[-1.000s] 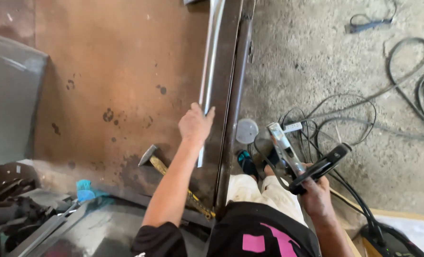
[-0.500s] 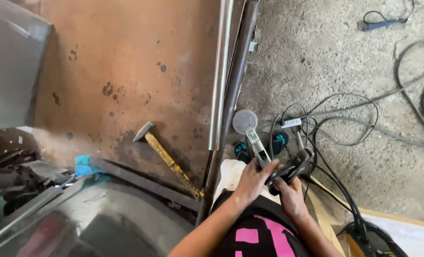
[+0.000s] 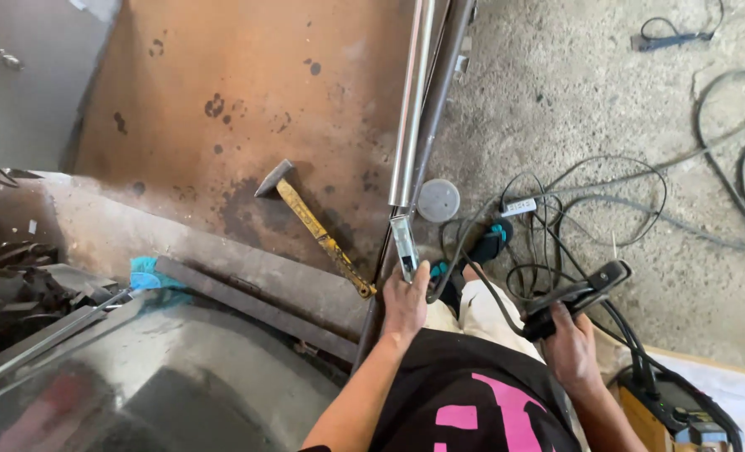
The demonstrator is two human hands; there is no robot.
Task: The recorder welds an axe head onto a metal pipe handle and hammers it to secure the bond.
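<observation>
Head view: left hand (image 3: pixel 406 303) closed on near end of long metal bar (image 3: pixel 412 109), axis running straight away; right hand (image 3: pixel 569 347) clasps black tool handle (image 3: pixel 575 297), farther right.

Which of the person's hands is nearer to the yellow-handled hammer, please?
Left. The left hand rests just right of the hammer handle's end; the right hand, gripping a black tool, is farther right.

A rough grey concrete floor (image 3: pixel 606 109) lies in daylight beside a broad rusty brown steel sheet (image 3: pixel 247 92).
</observation>
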